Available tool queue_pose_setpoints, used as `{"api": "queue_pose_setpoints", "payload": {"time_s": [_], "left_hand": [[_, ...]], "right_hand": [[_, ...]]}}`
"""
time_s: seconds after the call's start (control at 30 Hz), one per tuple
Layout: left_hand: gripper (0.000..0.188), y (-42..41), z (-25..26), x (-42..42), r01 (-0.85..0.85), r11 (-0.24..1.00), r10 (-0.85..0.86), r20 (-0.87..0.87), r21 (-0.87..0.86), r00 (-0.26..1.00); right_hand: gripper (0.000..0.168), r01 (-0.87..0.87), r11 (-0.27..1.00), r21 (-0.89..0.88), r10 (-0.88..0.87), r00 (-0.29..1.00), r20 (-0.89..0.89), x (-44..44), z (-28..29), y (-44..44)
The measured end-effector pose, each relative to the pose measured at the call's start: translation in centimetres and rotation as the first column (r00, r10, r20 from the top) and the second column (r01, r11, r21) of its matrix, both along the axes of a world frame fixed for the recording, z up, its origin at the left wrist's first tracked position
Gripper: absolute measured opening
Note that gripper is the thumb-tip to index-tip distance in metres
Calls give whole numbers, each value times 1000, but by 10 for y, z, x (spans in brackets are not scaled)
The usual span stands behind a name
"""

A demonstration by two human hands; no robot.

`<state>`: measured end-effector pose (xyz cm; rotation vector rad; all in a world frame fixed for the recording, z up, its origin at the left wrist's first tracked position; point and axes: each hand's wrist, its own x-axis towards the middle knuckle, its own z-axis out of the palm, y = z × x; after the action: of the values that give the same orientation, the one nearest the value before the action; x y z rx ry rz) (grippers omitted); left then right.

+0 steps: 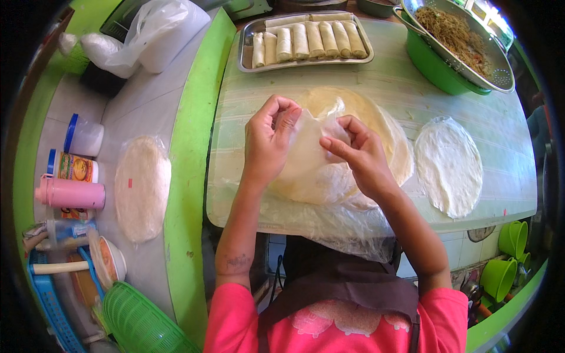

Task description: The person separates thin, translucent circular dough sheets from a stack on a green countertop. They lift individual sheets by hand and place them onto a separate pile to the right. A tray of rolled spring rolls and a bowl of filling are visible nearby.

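Note:
My left hand (268, 141) pinches the upper left edge of a thin, translucent sheet (306, 148) between thumb and fingers. On the other side, my right hand (364, 154) grips the sheet's bunched edge; whether it is plastic film or a thin wrapper I cannot tell. Beneath both hands lies a stack of round, pale wrappers (359, 106), partly hidden by the sheet and my right hand. Clear plastic film (353, 234) hangs from the table's front edge below the stack. Right of the stack rests a whitish oval of flat dough (449, 170).
A metal tray (304, 67) of rolled wrappers (315, 40) stands at the back. Back right, a metal colander (503, 81) of noodles (452, 37) sits on a green basin (437, 73). Leftward, a counter holds a plastic-wrapped flat round (143, 189), a pink bottle (75, 192) and a green basket (141, 317).

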<state>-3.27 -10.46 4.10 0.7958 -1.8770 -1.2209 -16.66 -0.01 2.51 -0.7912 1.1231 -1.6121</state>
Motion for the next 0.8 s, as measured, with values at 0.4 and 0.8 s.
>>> {"api": "queue_pose_setpoints", "payload": {"time_s": [0.4,0.8], "left_hand": [[67,-3,0,85,338,847,-128,-460,410,879],[43,63,-41,26,296,587,110,-436,753,893]], "right_hand": [[16,223,923,-313,-201,974,101,13,90,-54],[17,169,934,315,141,636,-758,-33,30,120]]}}
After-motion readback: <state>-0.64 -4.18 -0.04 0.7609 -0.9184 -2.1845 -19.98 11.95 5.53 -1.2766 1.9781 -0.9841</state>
